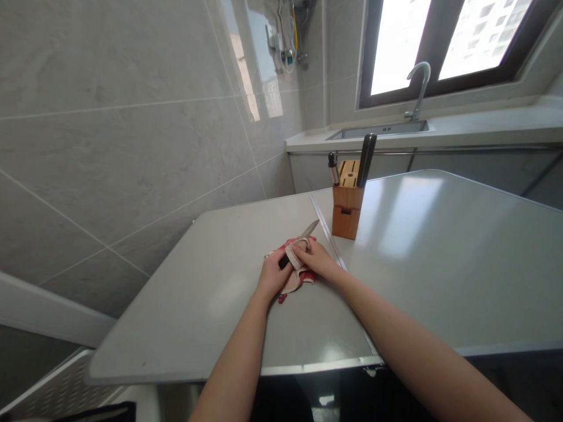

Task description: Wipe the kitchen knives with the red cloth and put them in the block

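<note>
My left hand (273, 271) is closed around the black handle of a knife (311, 227), whose blade points up and to the right, away from me. My right hand (317, 258) pinches a red and white cloth (295, 283) that is folded over the lower part of the blade. Part of the cloth hangs below both hands, just over or on the table. Beyond my right hand, a wooden knife block (346, 214) stands upright, with a large black-handled knife (366, 159) and a smaller black and silver handle (333, 169) in its slots.
The pale table (185, 305) has a metal seam (323, 215) running across it beside my right hand. A tiled wall (145, 164) borders its left. Farther back are a counter with a sink (378, 130), a faucet (420, 88) and a window. A perforated white chair (57, 384) stands lower left.
</note>
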Demonstrator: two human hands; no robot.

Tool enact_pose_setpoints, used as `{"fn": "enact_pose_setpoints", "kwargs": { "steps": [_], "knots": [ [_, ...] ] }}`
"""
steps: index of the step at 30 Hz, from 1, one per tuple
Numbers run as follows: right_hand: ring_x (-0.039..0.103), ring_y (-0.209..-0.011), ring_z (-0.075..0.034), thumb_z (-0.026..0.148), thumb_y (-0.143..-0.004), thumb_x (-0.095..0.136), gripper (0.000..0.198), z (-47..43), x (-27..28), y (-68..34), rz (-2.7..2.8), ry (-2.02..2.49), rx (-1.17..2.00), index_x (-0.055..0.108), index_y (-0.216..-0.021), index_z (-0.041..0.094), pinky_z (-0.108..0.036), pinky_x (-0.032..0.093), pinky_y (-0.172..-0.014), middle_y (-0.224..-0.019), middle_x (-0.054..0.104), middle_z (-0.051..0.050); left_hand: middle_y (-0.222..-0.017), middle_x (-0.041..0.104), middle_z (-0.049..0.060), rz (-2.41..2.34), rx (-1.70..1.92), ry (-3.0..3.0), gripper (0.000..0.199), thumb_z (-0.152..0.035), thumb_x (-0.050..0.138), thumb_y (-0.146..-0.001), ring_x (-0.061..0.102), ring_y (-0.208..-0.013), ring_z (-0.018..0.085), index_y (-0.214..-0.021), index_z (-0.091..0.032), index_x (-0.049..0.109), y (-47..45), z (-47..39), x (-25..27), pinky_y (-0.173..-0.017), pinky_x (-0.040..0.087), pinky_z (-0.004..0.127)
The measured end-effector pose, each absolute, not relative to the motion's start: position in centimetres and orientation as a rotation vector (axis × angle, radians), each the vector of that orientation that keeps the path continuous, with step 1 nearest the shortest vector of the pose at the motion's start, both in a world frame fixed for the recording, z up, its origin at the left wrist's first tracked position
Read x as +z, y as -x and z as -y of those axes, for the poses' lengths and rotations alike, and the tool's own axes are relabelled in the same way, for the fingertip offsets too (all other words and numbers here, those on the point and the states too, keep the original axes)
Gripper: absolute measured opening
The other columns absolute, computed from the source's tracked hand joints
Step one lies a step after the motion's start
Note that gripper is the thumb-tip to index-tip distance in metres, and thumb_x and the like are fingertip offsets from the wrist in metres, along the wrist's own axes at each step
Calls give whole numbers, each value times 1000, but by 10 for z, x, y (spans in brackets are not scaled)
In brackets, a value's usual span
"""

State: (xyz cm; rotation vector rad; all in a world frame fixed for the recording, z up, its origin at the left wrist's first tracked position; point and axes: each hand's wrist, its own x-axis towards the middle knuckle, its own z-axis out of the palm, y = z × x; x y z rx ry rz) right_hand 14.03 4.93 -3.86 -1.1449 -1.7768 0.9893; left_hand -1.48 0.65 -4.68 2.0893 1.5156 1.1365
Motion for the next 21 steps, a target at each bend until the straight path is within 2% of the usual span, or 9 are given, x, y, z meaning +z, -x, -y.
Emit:
{"fn": "enact_pose_setpoints", "kwargs": {
  "steps": [12,21],
  "knots": [
    [61,-85,-21,43,-84,56,31,-49,-37,-140,1794,1171,998,60,-94,14,-34,46,-80,-92,66,-10,-107,70,5,-1509,1128,-2092,32,-27,58,-86,62,-95,19,-117,-20,65,14,-6,-46,-87,45,30],
    [60,-81,-20,42,-83,56,28,-49,-37,-139,1799,1194,978,58,-89,15,-33,46,-76,-89,65,-9,-102,71,4,-1545,1127,-2079,30,-28,59,-86,62,-90,18,-113,-20,66,15,-7,-48,-83,45,29]
  ]
}}
